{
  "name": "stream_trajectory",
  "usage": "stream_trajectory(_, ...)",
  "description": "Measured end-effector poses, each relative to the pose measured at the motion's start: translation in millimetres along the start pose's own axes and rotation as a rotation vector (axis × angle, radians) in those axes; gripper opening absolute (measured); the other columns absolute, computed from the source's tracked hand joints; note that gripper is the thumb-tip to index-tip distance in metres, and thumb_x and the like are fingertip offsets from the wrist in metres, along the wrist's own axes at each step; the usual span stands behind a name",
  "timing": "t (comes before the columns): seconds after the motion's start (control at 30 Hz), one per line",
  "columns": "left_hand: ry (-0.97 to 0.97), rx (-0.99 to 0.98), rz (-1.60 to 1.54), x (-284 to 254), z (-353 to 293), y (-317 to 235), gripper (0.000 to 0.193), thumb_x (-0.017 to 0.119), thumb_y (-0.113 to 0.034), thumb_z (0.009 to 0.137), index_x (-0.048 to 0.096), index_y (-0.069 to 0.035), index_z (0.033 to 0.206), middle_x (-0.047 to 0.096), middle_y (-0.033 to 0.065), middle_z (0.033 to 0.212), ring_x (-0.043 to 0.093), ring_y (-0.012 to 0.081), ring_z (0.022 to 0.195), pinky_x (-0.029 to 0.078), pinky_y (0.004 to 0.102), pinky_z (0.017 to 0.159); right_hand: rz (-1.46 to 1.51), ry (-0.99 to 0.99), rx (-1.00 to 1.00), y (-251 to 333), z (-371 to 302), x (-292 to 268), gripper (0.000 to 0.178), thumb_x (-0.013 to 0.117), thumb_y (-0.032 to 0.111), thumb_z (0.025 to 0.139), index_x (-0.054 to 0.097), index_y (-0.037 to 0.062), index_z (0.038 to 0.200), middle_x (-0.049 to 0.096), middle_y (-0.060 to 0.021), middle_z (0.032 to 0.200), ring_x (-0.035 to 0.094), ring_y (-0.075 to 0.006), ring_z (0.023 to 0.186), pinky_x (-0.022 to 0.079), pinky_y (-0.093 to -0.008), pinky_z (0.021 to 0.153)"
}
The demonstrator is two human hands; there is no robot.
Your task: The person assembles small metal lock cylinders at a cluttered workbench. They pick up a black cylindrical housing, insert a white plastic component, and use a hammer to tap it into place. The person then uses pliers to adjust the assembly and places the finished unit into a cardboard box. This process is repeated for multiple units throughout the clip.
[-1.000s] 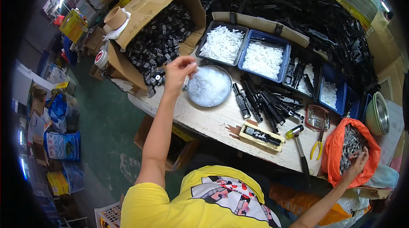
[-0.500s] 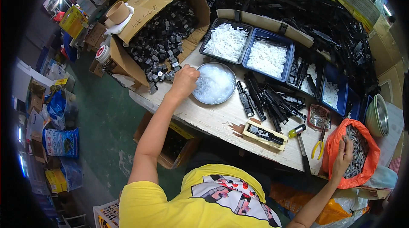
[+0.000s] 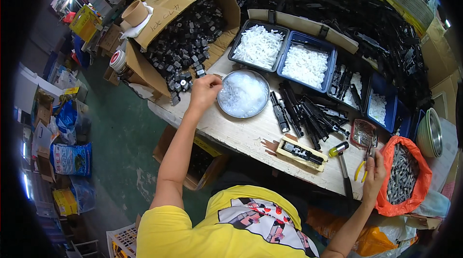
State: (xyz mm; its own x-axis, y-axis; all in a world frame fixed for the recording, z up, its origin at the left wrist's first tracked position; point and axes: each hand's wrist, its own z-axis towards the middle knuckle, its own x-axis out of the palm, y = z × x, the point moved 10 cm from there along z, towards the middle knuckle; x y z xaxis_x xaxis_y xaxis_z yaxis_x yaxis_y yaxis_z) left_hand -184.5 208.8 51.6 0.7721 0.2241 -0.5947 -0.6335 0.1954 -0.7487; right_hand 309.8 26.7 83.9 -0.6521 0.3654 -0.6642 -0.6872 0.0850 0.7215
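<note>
My left hand [image 3: 205, 93] is over the left rim of a round metal plate [image 3: 243, 116], fingertips pinched together; what they hold, if anything, is too small to tell. Small clear, whitish pieces [image 3: 246, 91] fill the plate. My right hand [image 3: 375, 177] is beside the left edge of an orange bag [image 3: 382, 200] of grey metal parts [image 3: 401, 176]. Its fingers are drawn together, and whatever is in them stays hidden. Yellow-handled pliers [image 3: 359, 169] lie right by that hand. Between my hands, a black mechanism [image 3: 301, 152] lies in a pale wooden block [image 3: 284, 151].
A tilted cardboard box [image 3: 159, 9] spills dark metal blocks [image 3: 185, 48] at the left. Bins of white plastic parts [image 3: 259, 46] line the back, before a heap of black parts [image 3: 337, 12]. A hammer [image 3: 343, 166] and black assemblies [image 3: 308, 118] lie on the bench [image 3: 231, 135].
My right hand has moved left, off the orange bag's opening, toward the pliers. My left hand stays by the plate and has shifted only slightly. The view has moved a little.
</note>
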Motion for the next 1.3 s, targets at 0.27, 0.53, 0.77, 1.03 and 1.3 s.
stream_trajectory(0.27,0.058,-0.345,-0.847,39,-29,-21,0.014,0.062,-0.005,0.08,0.063,0.002,0.092,0.059,0.0038,0.068,0.055,0.0087,0.057,0.043,0.0202,0.045,0.117,0.155,-0.313,76,-11,87,0.019,0.054,0.005,0.085,0.059,-0.0011,0.102,0.06,-0.0075,0.076,0.052,-0.0141,0.065,0.042,-0.0276,0.06)
stream_trajectory(0.53,0.45,-0.482,-1.099,128,-85,-91,0.013,0.06,-0.003,0.081,0.062,0.003,0.093,0.06,0.0061,0.07,0.056,0.0098,0.056,0.046,0.0209,0.046,0.087,0.156,-0.564,138,-13,125,0.018,0.062,0.005,0.078,0.058,0.0008,0.095,0.057,-0.0096,0.07,0.054,-0.0234,0.061,0.034,-0.0333,0.058)
stream_trajectory(0.77,0.504,-0.59,-1.184,144,-98,-101,0.012,0.06,-0.002,0.081,0.062,0.003,0.092,0.061,0.0063,0.068,0.057,0.0092,0.054,0.046,0.021,0.043,0.099,0.137,-0.567,133,-16,126,0.018,0.06,0.006,0.08,0.059,0.0013,0.097,0.057,-0.0072,0.068,0.052,-0.021,0.059,0.033,-0.0313,0.058)
stream_trajectory(1.03,0.55,-0.648,-1.214,152,-105,-104,0.011,0.06,-0.002,0.081,0.061,0.004,0.09,0.06,0.0072,0.066,0.057,0.0095,0.052,0.046,0.0217,0.041,0.096,0.099,-0.589,131,-18,126,0.019,0.06,0.006,0.079,0.059,0.0016,0.097,0.056,-0.0066,0.066,0.052,-0.0209,0.059,0.033,-0.0317,0.059)
stream_trajectory(1.3,0.679,-0.735,-1.136,163,-112,-103,0.011,0.061,-0.002,0.079,0.062,0.004,0.088,0.06,0.0077,0.065,0.056,0.0102,0.048,0.046,0.0222,0.038,-0.164,0.011,-0.818,151,-33,116,0.026,0.062,0.004,0.072,0.059,0.006,0.097,0.053,-0.0025,0.067,0.051,-0.0177,0.062,0.033,-0.0317,0.065)
